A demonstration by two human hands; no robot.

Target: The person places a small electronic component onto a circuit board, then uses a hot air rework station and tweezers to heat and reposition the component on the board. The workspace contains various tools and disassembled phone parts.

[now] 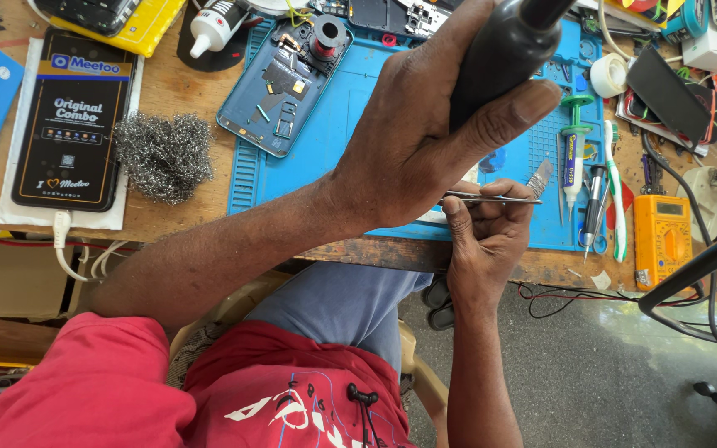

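blue mat [358, 133] on the brown wooden worktop [176, 91], a black tool handle [499, 54], silvery tweezers [491, 198], grey steel wool [164, 154], an orange meter [662, 241], a red shirt [101, 390].

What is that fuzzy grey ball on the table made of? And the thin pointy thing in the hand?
The fuzzy grey ball looks like tangled metal wire, like steel wool: shiny, curly silver strands. The thin pointy thing is a pair of tweezers in the right hand, probably steel, since it is smooth, grey and gleams. The left hand grips a black tool handle, maybe plastic.
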